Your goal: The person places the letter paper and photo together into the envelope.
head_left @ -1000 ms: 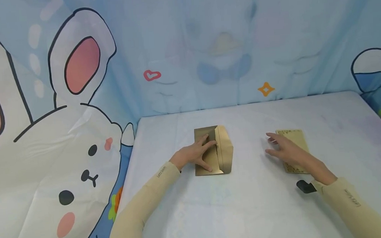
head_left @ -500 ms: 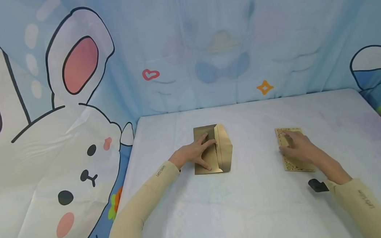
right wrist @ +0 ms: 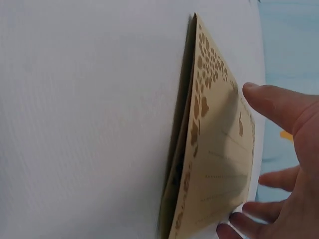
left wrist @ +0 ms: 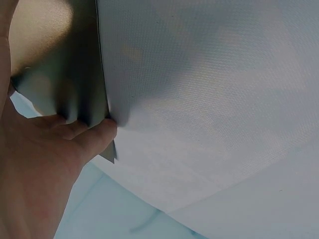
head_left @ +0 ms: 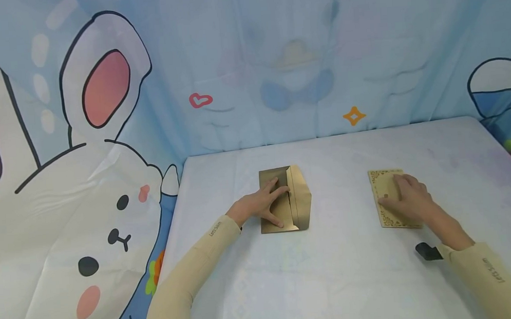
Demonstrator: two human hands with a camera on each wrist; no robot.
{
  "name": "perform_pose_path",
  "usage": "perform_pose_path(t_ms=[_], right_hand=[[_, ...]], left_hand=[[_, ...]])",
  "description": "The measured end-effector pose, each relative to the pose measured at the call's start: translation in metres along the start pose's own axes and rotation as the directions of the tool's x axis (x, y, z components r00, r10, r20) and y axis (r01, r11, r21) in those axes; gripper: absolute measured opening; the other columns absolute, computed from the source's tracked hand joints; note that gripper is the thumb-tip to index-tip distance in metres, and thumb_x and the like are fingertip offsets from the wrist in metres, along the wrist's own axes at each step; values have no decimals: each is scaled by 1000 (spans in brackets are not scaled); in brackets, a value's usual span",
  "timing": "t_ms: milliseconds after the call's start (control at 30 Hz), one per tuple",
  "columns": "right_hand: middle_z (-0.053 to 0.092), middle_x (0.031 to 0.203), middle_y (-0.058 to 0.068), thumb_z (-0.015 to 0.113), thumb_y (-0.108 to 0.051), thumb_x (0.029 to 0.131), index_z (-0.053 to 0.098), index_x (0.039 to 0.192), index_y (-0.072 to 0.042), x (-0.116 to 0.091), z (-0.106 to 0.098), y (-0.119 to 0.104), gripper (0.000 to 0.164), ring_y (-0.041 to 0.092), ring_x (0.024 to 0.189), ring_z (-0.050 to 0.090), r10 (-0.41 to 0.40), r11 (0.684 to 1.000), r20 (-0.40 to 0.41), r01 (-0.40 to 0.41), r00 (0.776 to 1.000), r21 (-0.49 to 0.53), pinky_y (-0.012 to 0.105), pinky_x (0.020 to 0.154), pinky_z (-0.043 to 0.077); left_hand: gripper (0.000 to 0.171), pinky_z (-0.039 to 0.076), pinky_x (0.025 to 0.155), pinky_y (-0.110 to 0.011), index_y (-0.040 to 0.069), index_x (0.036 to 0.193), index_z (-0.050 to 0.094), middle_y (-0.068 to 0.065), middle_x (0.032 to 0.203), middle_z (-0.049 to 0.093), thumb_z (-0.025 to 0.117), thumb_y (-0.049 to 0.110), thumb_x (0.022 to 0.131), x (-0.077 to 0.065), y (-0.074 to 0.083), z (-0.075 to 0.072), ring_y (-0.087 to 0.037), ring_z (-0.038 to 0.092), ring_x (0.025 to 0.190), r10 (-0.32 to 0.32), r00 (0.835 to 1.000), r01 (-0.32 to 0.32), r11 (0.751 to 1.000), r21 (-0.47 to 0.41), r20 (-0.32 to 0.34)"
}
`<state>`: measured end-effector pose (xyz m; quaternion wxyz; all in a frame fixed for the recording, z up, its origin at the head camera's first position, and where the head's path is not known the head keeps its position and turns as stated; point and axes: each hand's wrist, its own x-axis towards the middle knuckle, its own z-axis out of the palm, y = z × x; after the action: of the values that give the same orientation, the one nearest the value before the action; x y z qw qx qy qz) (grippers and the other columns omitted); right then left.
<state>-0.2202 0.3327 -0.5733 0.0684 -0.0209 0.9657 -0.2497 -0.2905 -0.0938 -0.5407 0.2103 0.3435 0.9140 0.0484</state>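
A gold envelope (head_left: 302,200) lies on the white-covered table with its flap unfolded to the right. My left hand (head_left: 262,203) rests on its left part, fingers spread; the left wrist view shows the fingertips (left wrist: 107,127) by the envelope's edge. To the right lies a folded cream card (head_left: 385,181) with a gold floral border. My right hand (head_left: 410,199) is over the card, partly covering it. In the right wrist view, the thumb and fingers (right wrist: 279,179) are spread around the card (right wrist: 219,149), whose layers stand slightly apart at one side.
The table (head_left: 341,271) has a white cloth over it. Behind it hangs a light blue curtain (head_left: 231,48) with printed shapes. A large printed rabbit (head_left: 100,213) covers the left side. A black piece (head_left: 429,251) sticks out at my right wrist.
My right hand has moved right, from beside the card's left edge to over it, and the card's left side has come into view. My left hand stays on the envelope.
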Motion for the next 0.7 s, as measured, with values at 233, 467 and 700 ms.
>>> perform_pose_path(t_ms=[233, 467, 700], right_hand=[[10, 136, 46, 60, -64, 76, -3, 143, 9, -2, 7, -5, 117, 66, 115, 16, 69, 997, -70, -70, 995, -17, 70, 83, 23], [15, 129, 50, 67, -52, 76, -7, 141, 12, -4, 3, -8, 118, 63, 109, 21, 84, 996, -99, -84, 992, 6, 65, 81, 28], [22, 124, 50, 64, -23, 82, -9, 139, 16, -4, -10, -2, 100, 58, 108, 31, 110, 990, -31, -107, 993, 96, 64, 88, 31]], left_hand=[[107, 47, 85, -45, 40, 145, 10, -10, 155, -3, 68, 69, 60, -1, 1, 0, -28, 14, 142, -6, 1000, 6, 1000, 4, -4], [105, 46, 89, -46, 37, 145, 13, -11, 155, -2, 69, 67, 61, -2, 1, 0, -29, 17, 141, 15, 1000, -16, 1000, -14, -20], [106, 47, 88, -44, 37, 145, 13, -10, 155, -1, 69, 68, 60, -2, 2, 0, -26, 17, 141, 10, 1000, -10, 1000, -4, -20]])
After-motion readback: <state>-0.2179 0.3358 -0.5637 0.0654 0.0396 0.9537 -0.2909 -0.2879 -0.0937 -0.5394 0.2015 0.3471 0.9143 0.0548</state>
